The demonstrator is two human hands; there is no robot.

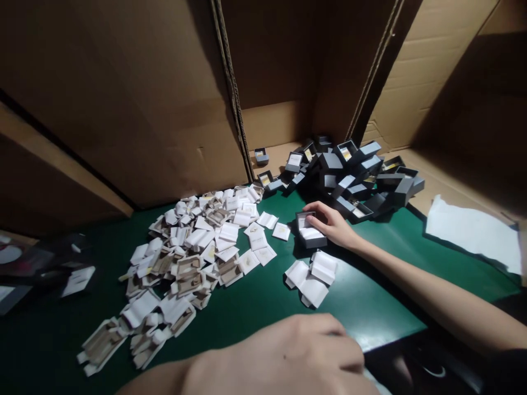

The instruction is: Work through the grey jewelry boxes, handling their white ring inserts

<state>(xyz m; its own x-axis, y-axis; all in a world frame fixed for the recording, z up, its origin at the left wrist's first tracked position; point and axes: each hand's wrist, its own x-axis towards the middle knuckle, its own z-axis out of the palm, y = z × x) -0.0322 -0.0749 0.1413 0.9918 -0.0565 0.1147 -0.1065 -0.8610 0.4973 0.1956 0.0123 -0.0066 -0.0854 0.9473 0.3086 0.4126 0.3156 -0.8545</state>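
My right hand [331,224] grips a small black jewelry box [315,242] by its raised lid, thumb on the inside. The box stands open on the green table with a white insert in it. Just in front of it lie several loose white folded inserts [315,282]. Large in the foreground, my left hand [284,354] shows its back, with the fingers curled toward the right. Whatever those fingers hold, if anything, is hidden. A few flat white cards [281,231] lie left of the box.
A heap of white folded inserts [191,271] spreads over the green table [255,296] at left. Black boxes [354,175] are piled at the back right. Cardboard walls [164,109] stand behind. A white sheet [471,230] lies at right, and blurred dark items [37,269] at far left.
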